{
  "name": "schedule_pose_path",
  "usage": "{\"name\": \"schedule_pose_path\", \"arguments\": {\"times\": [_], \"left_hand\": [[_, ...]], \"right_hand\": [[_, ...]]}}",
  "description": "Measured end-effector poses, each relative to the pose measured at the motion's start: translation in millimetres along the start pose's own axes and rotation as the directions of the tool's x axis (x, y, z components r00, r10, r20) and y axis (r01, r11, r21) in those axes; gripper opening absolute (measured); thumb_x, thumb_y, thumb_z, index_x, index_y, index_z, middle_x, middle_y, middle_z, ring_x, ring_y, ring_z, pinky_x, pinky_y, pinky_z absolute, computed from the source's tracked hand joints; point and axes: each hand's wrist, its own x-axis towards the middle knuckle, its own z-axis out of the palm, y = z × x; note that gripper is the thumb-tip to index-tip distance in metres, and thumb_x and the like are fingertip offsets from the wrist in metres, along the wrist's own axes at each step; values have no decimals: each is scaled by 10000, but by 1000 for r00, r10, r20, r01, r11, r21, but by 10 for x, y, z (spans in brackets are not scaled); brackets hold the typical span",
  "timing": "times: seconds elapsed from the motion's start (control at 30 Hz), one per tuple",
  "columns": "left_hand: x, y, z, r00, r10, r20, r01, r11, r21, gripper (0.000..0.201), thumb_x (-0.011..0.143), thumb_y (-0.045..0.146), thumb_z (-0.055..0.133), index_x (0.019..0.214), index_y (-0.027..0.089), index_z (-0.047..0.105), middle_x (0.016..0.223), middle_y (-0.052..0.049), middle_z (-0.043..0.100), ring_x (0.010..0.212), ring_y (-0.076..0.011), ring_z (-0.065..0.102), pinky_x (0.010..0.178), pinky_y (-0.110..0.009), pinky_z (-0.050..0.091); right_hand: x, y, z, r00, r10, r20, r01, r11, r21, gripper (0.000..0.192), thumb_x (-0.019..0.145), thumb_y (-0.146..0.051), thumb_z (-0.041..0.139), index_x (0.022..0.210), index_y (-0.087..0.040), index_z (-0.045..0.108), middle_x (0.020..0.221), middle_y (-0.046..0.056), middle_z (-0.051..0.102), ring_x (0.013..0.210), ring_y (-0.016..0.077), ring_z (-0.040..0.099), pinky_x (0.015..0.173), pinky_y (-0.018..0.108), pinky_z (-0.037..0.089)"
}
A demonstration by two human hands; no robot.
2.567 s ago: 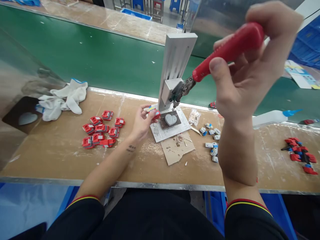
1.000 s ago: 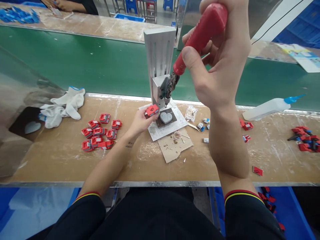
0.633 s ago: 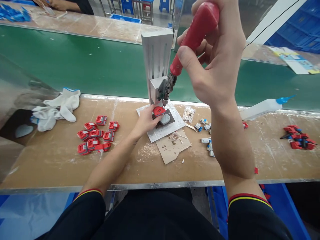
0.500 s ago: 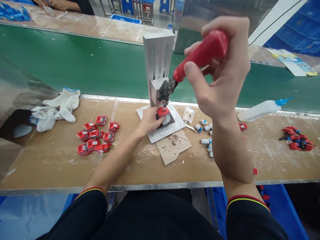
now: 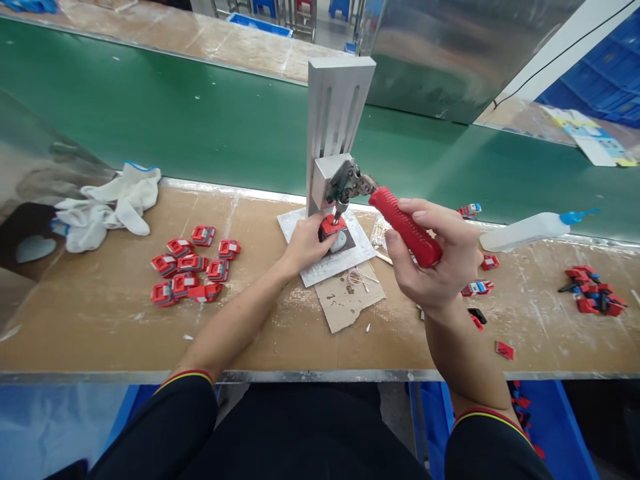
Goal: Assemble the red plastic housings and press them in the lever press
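Observation:
My right hand [image 5: 440,253] is wrapped round the red lever handle [image 5: 407,227] of a toggle clamp [image 5: 347,181]. The clamp is fixed to a metal block on an upright slotted metal post [image 5: 336,110]. Its plunger tip points down at a small red plastic toy part [image 5: 332,227], appearing to touch it. My left hand [image 5: 309,243] grips that part from the left, over the fixture's metal base plate [image 5: 320,270]. A round grey piece [image 5: 339,241] sits just in front of the part. My left fingertips are partly hidden behind it.
Several red-and-grey toy parts [image 5: 185,263] lie on the left, near white gloves [image 5: 127,200]. Under the base plate is a cardboard scrap [image 5: 345,303]. On the right are a white squeeze bottle [image 5: 525,231] and red-and-black parts [image 5: 593,290]. A green belt [image 5: 225,127] runs behind.
My right hand has swung the red handle down and to the right. My left hand still holds the red part under the plunger. The view has shifted slightly.

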Motion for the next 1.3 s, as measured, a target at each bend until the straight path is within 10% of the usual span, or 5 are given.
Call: {"name": "schedule_pose_path", "arguments": {"times": [0.43, 0.53, 0.77, 0.9, 1.3], "left_hand": [[11, 30, -33, 999, 34, 40, -34, 999, 5, 302, 892, 187, 718, 1191, 166, 680, 1101, -106, 788, 1006, -265, 750, 920, -407, 586], [5, -3, -17, 997, 79, 25, -78, 997, -17, 319, 889, 185, 728, 1202, 171, 673, 1102, -103, 788, 1016, -261, 751, 922, -406, 589], [-77, -142, 130, 984, 139, -114, -144, 989, -38, 400, 893, 182, 735, 1276, 175, 622, 1166, -117, 783, 1055, -259, 761, 926, -416, 607], [-145, -191, 235, 975, 149, -163, -156, 987, -33, 442, 924, 185, 711, 1349, 161, 594, 1269, -153, 769, 1162, -281, 747, 991, -446, 590], [-125, -205, 270, 992, 80, -94, -80, 997, 1, 410, 936, 174, 660, 1341, 175, 597, 1328, -144, 755, 1190, -295, 731, 1046, -478, 527]], "right_hand": [[-267, -31, -2, 996, -2, 91, 7, 998, -58, 446, 855, -60, 731, 1232, -257, 599, 1121, 58, 738, 1052, 235, 755, 869, 412, 685], [-321, -75, 16, 960, 228, 163, -242, 967, 76, 345, 903, -149, 711, 1204, -270, 593, 1199, 67, 674, 1074, 227, 723, 790, 368, 676], [136, -88, -23, 286, 475, 832, -956, 202, 213, 311, 968, -328, 637, 1231, -243, 494, 878, -23, 604, 511, 74, 539, 370, 232, 391], [256, -96, 18, 106, 520, 847, -991, -18, 135, 334, 899, -446, 741, 816, -240, 491, 598, -102, 363, 439, 48, 289, 359, 218, 202], [-618, 172, 952, 692, 696, 193, -721, 675, 154, 535, 967, -735, 485, 715, -266, 431, 596, -42, 433, 544, 132, 418, 551, 327, 365]]}}
